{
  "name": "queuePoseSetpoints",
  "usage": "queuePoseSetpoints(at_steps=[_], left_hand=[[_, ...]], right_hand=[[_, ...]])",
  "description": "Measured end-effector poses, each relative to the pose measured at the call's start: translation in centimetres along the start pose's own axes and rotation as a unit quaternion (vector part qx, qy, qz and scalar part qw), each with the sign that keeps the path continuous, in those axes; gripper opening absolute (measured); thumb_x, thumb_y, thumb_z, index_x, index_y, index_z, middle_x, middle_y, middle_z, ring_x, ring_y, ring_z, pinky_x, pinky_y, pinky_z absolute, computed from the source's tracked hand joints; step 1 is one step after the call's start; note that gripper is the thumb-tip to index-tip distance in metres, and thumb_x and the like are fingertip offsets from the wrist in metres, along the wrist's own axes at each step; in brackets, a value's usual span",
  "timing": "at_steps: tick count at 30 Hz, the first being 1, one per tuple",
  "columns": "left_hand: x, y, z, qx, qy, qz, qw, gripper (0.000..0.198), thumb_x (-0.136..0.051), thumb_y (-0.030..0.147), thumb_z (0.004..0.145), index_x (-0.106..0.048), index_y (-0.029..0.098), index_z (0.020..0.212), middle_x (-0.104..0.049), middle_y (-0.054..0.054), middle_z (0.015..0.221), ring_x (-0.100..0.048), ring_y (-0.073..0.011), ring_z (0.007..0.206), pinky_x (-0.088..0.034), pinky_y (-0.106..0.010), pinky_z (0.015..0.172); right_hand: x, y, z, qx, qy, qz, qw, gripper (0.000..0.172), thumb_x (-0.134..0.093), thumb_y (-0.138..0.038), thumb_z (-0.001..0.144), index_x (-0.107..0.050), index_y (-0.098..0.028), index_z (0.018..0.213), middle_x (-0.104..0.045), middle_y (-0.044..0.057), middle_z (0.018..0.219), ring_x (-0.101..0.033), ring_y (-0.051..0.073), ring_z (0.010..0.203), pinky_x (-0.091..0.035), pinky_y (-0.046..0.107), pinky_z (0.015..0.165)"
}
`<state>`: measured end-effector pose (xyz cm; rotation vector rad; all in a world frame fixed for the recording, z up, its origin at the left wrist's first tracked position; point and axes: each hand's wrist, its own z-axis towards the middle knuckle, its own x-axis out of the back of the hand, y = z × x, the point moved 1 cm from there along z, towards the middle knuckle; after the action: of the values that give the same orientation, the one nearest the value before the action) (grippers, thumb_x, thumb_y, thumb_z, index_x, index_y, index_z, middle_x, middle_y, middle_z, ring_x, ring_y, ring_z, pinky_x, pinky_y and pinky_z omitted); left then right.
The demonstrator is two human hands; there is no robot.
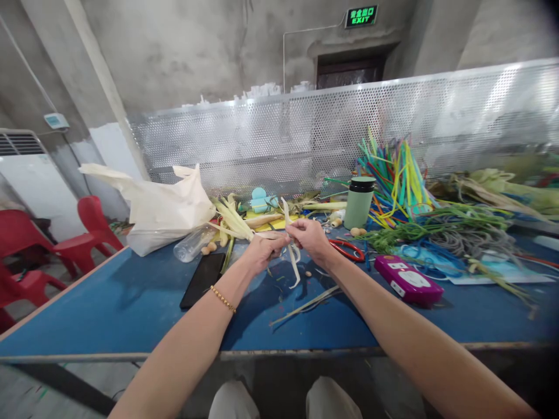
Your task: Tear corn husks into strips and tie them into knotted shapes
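Note:
Over the middle of the blue table (148, 314), my left hand (264, 251) and my right hand (312, 237) meet with pinched fingers on a pale corn husk strip (296, 270). One end of the strip stands up above the fingers and another part hangs below them. My left fingers partly hide where it is gripped. Just beyond my left hand lies a bundle of yellowish corn husks (236, 218). Red-handled scissors (349, 250) rest beside my right wrist. Thin dry stalks (305, 306) lie between my forearms.
At left stand a white plastic bag (168, 209), a clear bottle (187, 245) and a black phone (203, 282). At right are a green tumbler (359, 203), a purple box-shaped device (408, 279), coloured strips (406, 180) and green stems (437, 227). A perforated metal panel (244, 145) runs along the back.

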<state>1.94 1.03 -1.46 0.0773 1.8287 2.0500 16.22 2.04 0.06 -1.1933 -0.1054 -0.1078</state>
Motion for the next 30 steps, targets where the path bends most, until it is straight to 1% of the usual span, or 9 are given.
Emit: queuePoseSetpoints(at_steps=[3, 5, 6, 8, 11, 16, 21, 24, 30], left_hand=[[0.1, 0.0, 0.1, -0.008, 0.03, 0.015, 0.999, 0.034, -0.088, 0.03, 0.051, -0.071, 0.01, 0.073, -0.05, 0.003, 0.052, -0.033, -0.0052, 0.047, -0.017, -0.024, 0.048], [0.2, -0.1, 0.1, -0.014, 0.053, 0.045, 0.997, 0.029, -0.086, 0.028, 0.054, -0.07, 0.011, 0.072, -0.05, 0.003, 0.051, -0.034, -0.006, 0.047, -0.018, -0.024, 0.047], [0.2, -0.1, 0.1, -0.015, 0.057, 0.065, 0.996, 0.027, -0.085, 0.028, 0.056, -0.07, 0.011, 0.07, -0.049, 0.002, 0.051, -0.034, -0.0063, 0.047, -0.019, -0.024, 0.047], [0.2, -0.2, 0.1, -0.018, 0.053, 0.104, 0.993, 0.022, -0.083, 0.026, 0.059, -0.067, 0.012, 0.065, -0.048, 0.002, 0.051, -0.032, -0.0063, 0.048, -0.02, -0.025, 0.048], [0.3, -0.5, 0.1, -0.027, 0.05, 0.142, 0.988, 0.022, -0.081, 0.022, 0.06, -0.062, 0.013, 0.055, -0.043, 0.004, 0.049, -0.028, -0.006, 0.049, -0.019, -0.025, 0.049], [0.5, -0.4, 0.4, -0.016, 0.058, 0.166, 0.984, 0.028, -0.086, 0.023, 0.054, -0.059, 0.014, 0.05, -0.04, 0.004, 0.047, -0.027, -0.0056, 0.049, -0.018, -0.025, 0.05], [0.3, 0.0, 0.1, -0.019, 0.04, 0.121, 0.992, 0.025, -0.086, 0.03, 0.055, -0.071, 0.012, 0.065, -0.046, 0.002, 0.049, -0.029, -0.0057, 0.047, -0.015, -0.025, 0.049], [0.1, 0.0, -0.1, -0.011, 0.043, 0.097, 0.994, 0.023, -0.085, 0.026, 0.054, -0.067, 0.012, 0.058, -0.049, 0.001, 0.05, -0.029, -0.005, 0.046, -0.017, -0.025, 0.049], [-0.3, -0.1, -0.2, -0.004, 0.033, 0.07, 0.997, 0.017, -0.078, 0.016, 0.052, -0.061, 0.013, 0.051, -0.046, 0.003, 0.047, -0.032, -0.0046, 0.045, -0.019, -0.024, 0.049]], right_hand=[[0.5, 0.0, 0.4, 0.016, 0.05, -0.052, 0.997, 0.022, -0.064, -0.039, 0.077, -0.063, -0.017, 0.075, -0.058, -0.001, 0.056, -0.045, 0.011, 0.044, -0.036, 0.025, 0.046], [1.1, -0.4, 0.5, 0.08, 0.1, -0.122, 0.984, 0.018, -0.062, -0.033, 0.081, -0.067, -0.017, 0.086, -0.064, 0.002, 0.066, -0.053, 0.014, 0.054, -0.041, 0.026, 0.054], [1.3, -0.6, 0.5, 0.127, 0.094, -0.156, 0.975, 0.016, -0.061, -0.029, 0.082, -0.069, -0.017, 0.089, -0.066, 0.004, 0.071, -0.056, 0.015, 0.061, -0.042, 0.027, 0.059], [1.3, -1.0, 0.4, 0.205, 0.01, -0.206, 0.957, 0.013, -0.063, -0.023, 0.081, -0.073, -0.017, 0.088, -0.068, 0.005, 0.079, -0.058, 0.016, 0.069, -0.043, 0.028, 0.066], [1.0, -1.1, 0.2, 0.249, -0.118, -0.246, 0.929, 0.01, -0.068, -0.016, 0.075, -0.077, -0.02, 0.079, -0.064, 0.003, 0.075, -0.055, 0.014, 0.069, -0.04, 0.027, 0.067], [0.7, -0.9, 0.3, 0.24, -0.129, -0.245, 0.93, 0.009, -0.066, -0.012, 0.074, -0.072, -0.017, 0.071, -0.061, 0.001, 0.07, -0.051, 0.013, 0.067, -0.037, 0.026, 0.066], [1.0, -1.0, 0.7, 0.2, -0.119, -0.215, 0.949, 0.013, -0.058, -0.016, 0.077, -0.064, -0.016, 0.065, -0.058, 0.0, 0.066, -0.049, 0.013, 0.064, -0.035, 0.025, 0.063], [0.8, -0.7, 0.8, 0.213, -0.137, -0.213, 0.944, 0.015, -0.056, -0.015, 0.075, -0.062, -0.017, 0.061, -0.06, 0.0, 0.067, -0.05, 0.014, 0.067, -0.035, 0.026, 0.065], [0.4, 0.1, 0.8, 0.184, -0.083, -0.214, 0.956, 0.01, -0.059, -0.015, 0.074, -0.062, -0.017, 0.065, -0.058, -0.001, 0.063, -0.049, 0.013, 0.064, -0.035, 0.025, 0.063]])
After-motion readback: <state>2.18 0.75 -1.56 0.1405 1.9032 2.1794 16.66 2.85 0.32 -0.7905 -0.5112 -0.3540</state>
